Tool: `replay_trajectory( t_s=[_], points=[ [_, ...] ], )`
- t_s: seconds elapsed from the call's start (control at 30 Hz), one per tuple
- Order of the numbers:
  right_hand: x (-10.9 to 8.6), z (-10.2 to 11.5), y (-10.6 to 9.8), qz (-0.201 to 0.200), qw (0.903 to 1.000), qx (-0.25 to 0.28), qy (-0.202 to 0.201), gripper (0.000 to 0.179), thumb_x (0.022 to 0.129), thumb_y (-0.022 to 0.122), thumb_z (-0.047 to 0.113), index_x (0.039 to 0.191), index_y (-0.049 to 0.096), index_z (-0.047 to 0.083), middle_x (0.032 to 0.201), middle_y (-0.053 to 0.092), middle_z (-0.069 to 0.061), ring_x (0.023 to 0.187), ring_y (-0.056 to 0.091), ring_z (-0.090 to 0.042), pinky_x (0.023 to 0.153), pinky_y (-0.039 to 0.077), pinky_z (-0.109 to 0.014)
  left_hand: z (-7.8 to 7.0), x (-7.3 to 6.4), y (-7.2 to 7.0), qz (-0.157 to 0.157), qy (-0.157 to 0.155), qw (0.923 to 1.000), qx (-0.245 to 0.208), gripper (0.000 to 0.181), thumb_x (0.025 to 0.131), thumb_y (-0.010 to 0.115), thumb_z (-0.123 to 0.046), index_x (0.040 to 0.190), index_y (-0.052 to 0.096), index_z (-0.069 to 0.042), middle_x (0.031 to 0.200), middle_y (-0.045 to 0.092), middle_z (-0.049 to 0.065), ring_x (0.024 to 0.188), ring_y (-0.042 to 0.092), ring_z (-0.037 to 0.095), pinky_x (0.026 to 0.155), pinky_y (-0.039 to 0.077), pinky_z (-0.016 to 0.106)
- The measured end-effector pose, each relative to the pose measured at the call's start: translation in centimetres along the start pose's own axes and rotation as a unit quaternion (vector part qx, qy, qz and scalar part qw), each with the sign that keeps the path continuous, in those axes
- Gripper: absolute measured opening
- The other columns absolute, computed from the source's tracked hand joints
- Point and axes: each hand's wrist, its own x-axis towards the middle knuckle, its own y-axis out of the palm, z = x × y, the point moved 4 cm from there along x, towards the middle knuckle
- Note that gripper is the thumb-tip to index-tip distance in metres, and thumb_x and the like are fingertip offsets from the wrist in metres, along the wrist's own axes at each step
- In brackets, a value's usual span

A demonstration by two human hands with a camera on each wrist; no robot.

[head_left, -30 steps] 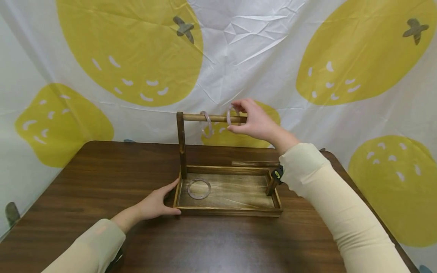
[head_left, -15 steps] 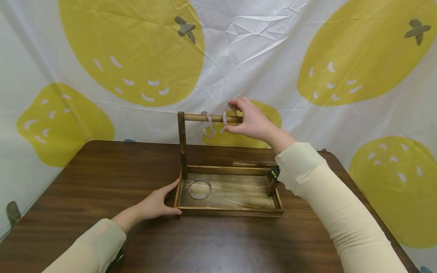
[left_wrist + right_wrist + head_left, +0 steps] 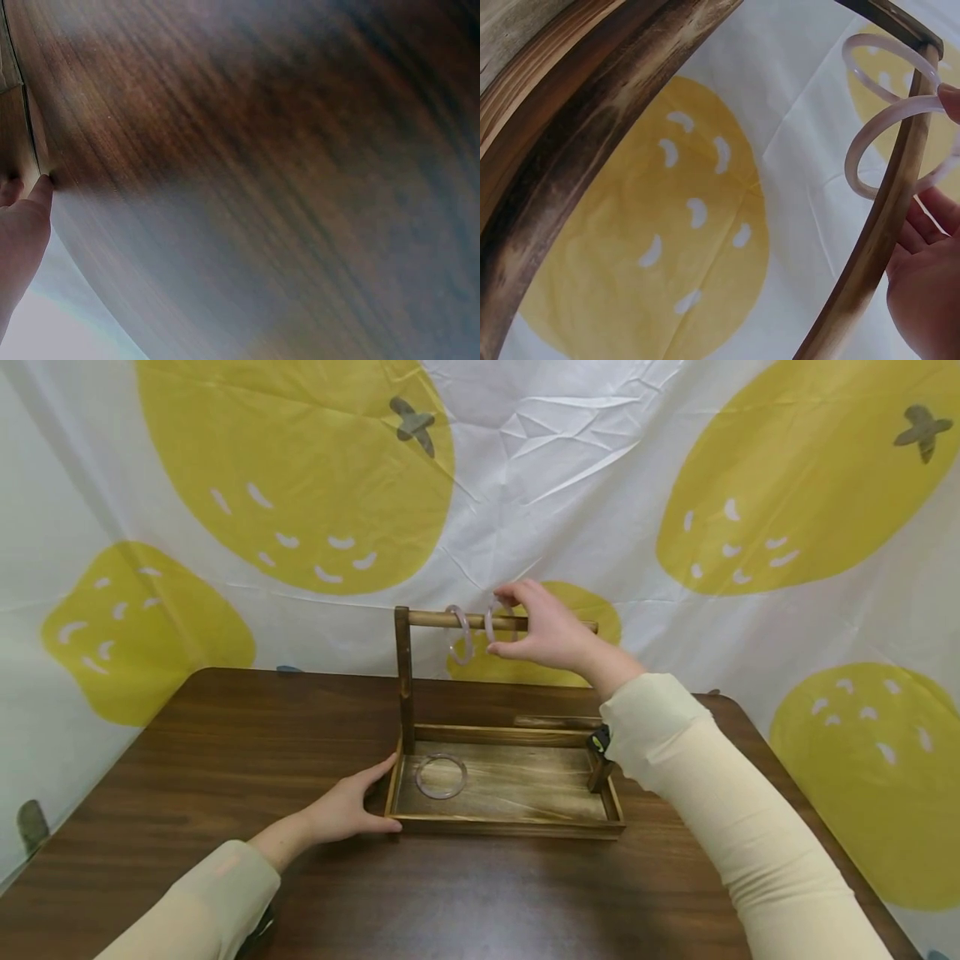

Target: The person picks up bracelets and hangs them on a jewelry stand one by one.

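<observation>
My right hand (image 3: 551, 631) pinches a pale, translucent bangle (image 3: 490, 622) between thumb and fingers. In the right wrist view, the wooden bar (image 3: 900, 180) passes through this bangle. A second bangle (image 3: 851, 56) hangs on the bar just to its left. The bar runs above a wooden tray (image 3: 510, 828) from an upright post (image 3: 404, 685) at the tray's left end. A third bangle (image 3: 441, 797) lies flat inside the tray, toward the left. My left hand (image 3: 337, 810) holds the tray's left end, thumb at the front corner and fingers along the side.
A wooden strip (image 3: 555, 722) lies along the tray's back rim. A short post (image 3: 598, 774) stands at the right end, partly hidden by my right sleeve. The brown table (image 3: 262, 727) reaches back to a white cloth (image 3: 330, 635) printed with yellow fruit.
My right hand has moved slightly left along the bar with its bangle, closer to the hanging one. The left hand keeps its place at the tray.
</observation>
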Motion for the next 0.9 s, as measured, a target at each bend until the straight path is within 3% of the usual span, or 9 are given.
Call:
replay_trajectory(
  t_s=[0.57,0.9],
  points=[
    [0.33,-0.16,0.42,0.022,0.9978,-0.062,-0.004,0.075,0.076,0.076,0.034,0.136,0.043,0.005,0.133,0.047,-0.010,0.122,0.047,-0.026,0.104,0.038,-0.043,-0.45,-0.17,-0.22,-0.010,0.006,0.9999,0.006,0.099,0.073,0.079,-0.034,0.148,0.023,-0.002,0.150,0.029,0.024,0.135,0.031,0.042,0.108,0.028,0.056],
    [0.53,0.23,0.81,0.027,0.9971,-0.069,-0.014,0.074,0.074,0.077,0.032,0.134,0.044,0.003,0.131,0.049,-0.011,0.122,0.046,-0.025,0.106,0.037,-0.040,-0.44,-0.23,-0.21,-0.007,0.004,1.0000,0.001,0.099,0.074,0.079,-0.034,0.148,0.022,-0.002,0.150,0.028,0.023,0.135,0.031,0.042,0.108,0.028,0.056]
  ],
)
